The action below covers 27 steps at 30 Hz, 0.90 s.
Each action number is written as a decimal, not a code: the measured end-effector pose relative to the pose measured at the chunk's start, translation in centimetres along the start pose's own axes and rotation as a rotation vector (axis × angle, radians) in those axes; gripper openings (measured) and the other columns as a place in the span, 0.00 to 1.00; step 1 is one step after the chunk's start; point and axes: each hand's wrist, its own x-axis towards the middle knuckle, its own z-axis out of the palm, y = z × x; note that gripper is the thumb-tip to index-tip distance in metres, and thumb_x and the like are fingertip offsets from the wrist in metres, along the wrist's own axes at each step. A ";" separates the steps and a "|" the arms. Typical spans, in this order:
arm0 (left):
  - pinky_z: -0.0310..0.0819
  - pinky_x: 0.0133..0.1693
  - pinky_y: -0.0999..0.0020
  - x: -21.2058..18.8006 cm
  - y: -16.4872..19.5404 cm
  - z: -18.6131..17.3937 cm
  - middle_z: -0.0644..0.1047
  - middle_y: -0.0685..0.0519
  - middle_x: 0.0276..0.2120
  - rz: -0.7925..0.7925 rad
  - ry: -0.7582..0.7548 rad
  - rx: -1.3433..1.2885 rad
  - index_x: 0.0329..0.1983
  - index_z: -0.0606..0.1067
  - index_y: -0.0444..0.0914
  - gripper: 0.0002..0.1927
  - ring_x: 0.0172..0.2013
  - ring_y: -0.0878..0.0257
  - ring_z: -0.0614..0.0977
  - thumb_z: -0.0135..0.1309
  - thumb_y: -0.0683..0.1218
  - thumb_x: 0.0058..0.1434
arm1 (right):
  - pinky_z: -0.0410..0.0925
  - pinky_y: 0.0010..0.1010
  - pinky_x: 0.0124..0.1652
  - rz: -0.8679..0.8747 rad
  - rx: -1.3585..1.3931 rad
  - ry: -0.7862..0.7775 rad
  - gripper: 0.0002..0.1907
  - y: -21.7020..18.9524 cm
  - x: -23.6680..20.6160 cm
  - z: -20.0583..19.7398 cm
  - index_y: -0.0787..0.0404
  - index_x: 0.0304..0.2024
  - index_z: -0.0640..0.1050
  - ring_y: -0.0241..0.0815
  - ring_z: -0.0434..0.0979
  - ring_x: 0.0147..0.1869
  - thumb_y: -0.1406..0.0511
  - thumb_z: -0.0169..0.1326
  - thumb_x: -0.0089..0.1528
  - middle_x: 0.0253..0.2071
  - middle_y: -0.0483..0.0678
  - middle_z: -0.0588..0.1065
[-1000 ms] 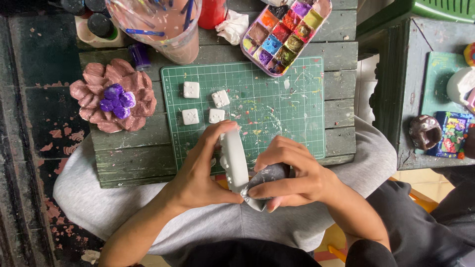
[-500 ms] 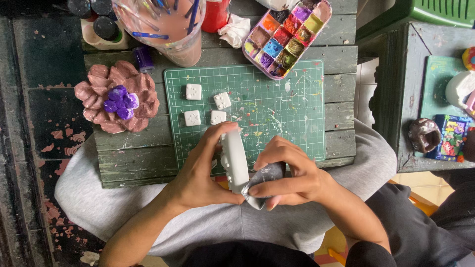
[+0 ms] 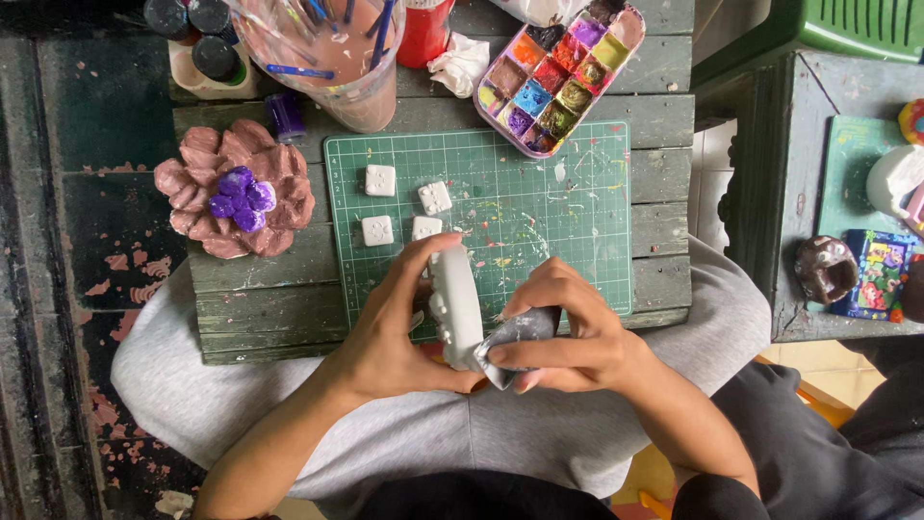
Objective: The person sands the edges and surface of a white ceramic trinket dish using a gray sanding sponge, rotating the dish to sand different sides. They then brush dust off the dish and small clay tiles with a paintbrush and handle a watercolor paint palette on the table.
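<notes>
Two hands meet over the lap at the near edge of the green cutting mat (image 3: 539, 207): the left hand (image 3: 390, 332) clamps a white plaster piece (image 3: 454, 306) upright on its edge, while the right hand (image 3: 577, 332) pinches a folded grey sheet (image 3: 520, 332) against that piece's side. Four small white square tiles (image 3: 404, 207) lie on the mat beyond, with a pink clay flower (image 3: 236, 188) to its left and a paint palette (image 3: 558, 72) above.

A single head-worn camera looks almost straight down, close above the person's lap and the near edge of the worktop (image 3: 433, 318). The far edge runs along the frame's top; both hands sit low in the centre.
</notes>
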 end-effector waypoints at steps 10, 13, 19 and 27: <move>0.74 0.61 0.55 0.3 0.8 -1.6 0.68 0.41 0.65 0.146 0.061 0.184 0.73 0.58 0.39 0.61 0.64 0.46 0.75 0.78 0.48 0.36 | 0.69 0.36 0.41 0.102 0.088 -0.009 0.16 0.7 -0.4 -2.0 0.57 0.44 0.83 0.45 0.76 0.43 0.54 0.53 0.70 0.45 0.53 0.75; 0.74 0.61 0.55 0.4 1.0 -1.7 0.69 0.40 0.64 0.180 0.073 0.244 0.72 0.59 0.38 0.60 0.63 0.45 0.76 0.78 0.48 0.36 | 0.71 0.35 0.42 0.129 0.166 -0.025 0.17 0.7 -0.5 -2.1 0.58 0.45 0.82 0.44 0.79 0.44 0.53 0.51 0.72 0.44 0.51 0.75; 0.77 0.58 0.55 0.4 1.0 -1.5 0.69 0.41 0.63 0.157 0.059 0.285 0.70 0.61 0.37 0.58 0.61 0.46 0.77 0.77 0.49 0.34 | 0.70 0.36 0.41 0.053 0.019 -0.077 0.17 -0.1 0.2 -1.7 0.56 0.45 0.83 0.45 0.79 0.44 0.51 0.55 0.69 0.44 0.49 0.75; 0.77 0.57 0.55 0.6 1.4 -1.6 0.70 0.41 0.63 0.151 0.074 0.345 0.70 0.62 0.37 0.57 0.61 0.45 0.77 0.77 0.47 0.34 | 0.68 0.34 0.37 0.044 -0.135 -0.069 0.16 -0.2 0.9 -2.7 0.56 0.43 0.83 0.44 0.75 0.39 0.52 0.58 0.64 0.43 0.51 0.75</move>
